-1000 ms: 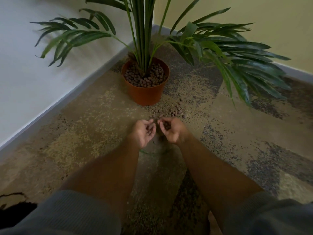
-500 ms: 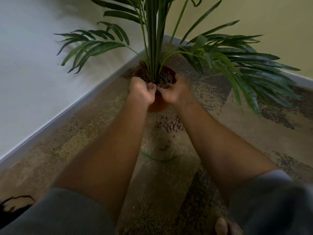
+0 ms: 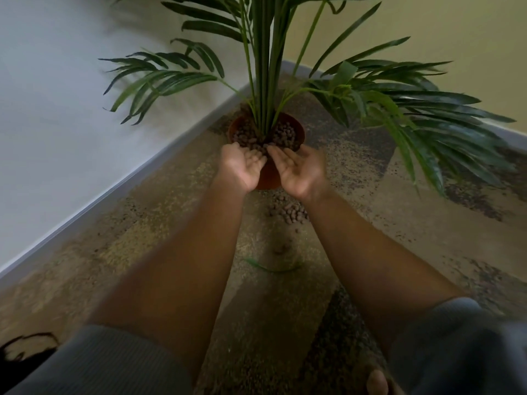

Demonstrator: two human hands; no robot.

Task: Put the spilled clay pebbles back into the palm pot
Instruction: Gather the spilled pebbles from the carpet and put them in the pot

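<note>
The left hand (image 3: 242,166) and the right hand (image 3: 299,171) are held side by side, palms up and spread open, with nothing gripped. Just beyond the fingertips the terracotta palm pot (image 3: 268,178) is seen, filled with clay pebbles (image 3: 285,135). Below the right wrist, spilled clay pebbles (image 3: 289,210) are left heaped on the patterned carpet (image 3: 399,223).

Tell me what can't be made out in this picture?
Head view only:
- Pot front wall: hidden behind left hand and right hand.
- Palm top: cut off by upper edge.
- Spilled pebbles: partly behind right forearm; count blurred.
- Dark shape, bottom-left corner: cut off.
</note>
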